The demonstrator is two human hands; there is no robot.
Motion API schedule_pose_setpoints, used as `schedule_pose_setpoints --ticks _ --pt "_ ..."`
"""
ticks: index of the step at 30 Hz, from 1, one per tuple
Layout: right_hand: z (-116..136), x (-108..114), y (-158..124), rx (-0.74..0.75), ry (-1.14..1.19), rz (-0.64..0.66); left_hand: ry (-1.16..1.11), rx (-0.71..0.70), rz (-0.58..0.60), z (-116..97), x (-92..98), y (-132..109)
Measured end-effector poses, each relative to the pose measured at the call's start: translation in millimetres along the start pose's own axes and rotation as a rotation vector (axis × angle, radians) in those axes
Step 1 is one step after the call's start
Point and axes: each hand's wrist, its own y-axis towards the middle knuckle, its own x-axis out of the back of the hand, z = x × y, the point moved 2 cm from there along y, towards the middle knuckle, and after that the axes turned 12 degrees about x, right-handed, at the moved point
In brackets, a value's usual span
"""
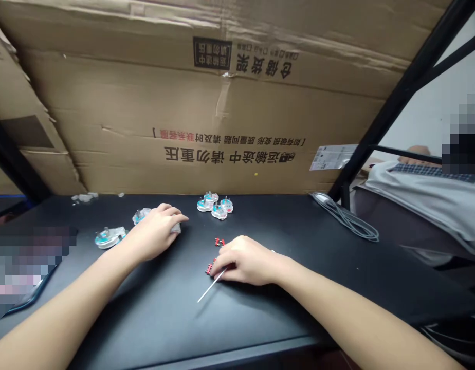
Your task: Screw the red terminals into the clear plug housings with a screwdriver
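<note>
Gripping a clear plastic part in its curled fingers, the left hand rests on the black tabletop. The closed right hand pinches a thin white rod beside two small red pieces. Six round clear-and-teal plastic housings lie nearby, four clustered ahead.

The desk is matte black. The cardboard behind it is tan, printed with black characters and a short run of red ones. The clear discs show teal centres, some with red spots. The small parts are red, the stick white and the cable grey. A co-worker's garment is pale grey with a dark checked band.
</note>
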Motion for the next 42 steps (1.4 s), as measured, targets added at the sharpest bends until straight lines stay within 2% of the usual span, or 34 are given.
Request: schedule_pose_setpoints --ticks 5,8,12,16,22,24,26,29,32,34,36,38,42 --pt "-3 12 -2 -0.148 -0.087 -0.142 0.031 0.064 -0.055 -10 -7.0 26" --pt "-6 21 -4 -0.192 -0.057 -0.271 0.019 0.031 -0.014 -24 -17.2 49" --pt "-14 28 -9 -0.265 -0.033 -0.325 0.004 0.063 0.023 -34 -25.7 69" --pt "-17 31 -12 -0.32 -0.022 -0.383 -0.006 0.092 0.087 -32 -22.2 75" --pt "-19 33 -13 -0.401 -0.11 -0.447 -0.029 0.071 0.248 -25 -8.1 82" --pt "-19 35 -14 -0.432 -0.138 -0.455 -0.062 0.058 0.247 -26 -0.3 78" --pt "-17 37 -15 -0.445 -0.159 -0.47 -0.118 0.047 0.186 -29 9.9 67" --pt "-11 41 -15 -0.431 -0.184 -0.508 -0.231 0.024 0.065 -34 25.8 38" --pt "-3 42 -13 -0.396 -0.18 -0.479 -0.331 -0.013 0.009 -35 37.0 9" --pt "2 42 -11 -0.391 -0.19 -0.44 -0.49 0.003 -0.057 -32 42.6 -5" --pt "7 44 -12 -0.378 -0.216 -0.462 -0.65 0.065 -0.089 -28 45.5 -14" --pt "15 46 -13 -0.332 -0.226 -0.55 -0.833 0.094 -0.068 -28 46.5 -19" --pt "32 48 -13 -0.221 -0.18 -0.692 -1.162 0.04 0.023 -39 44.4 -25"
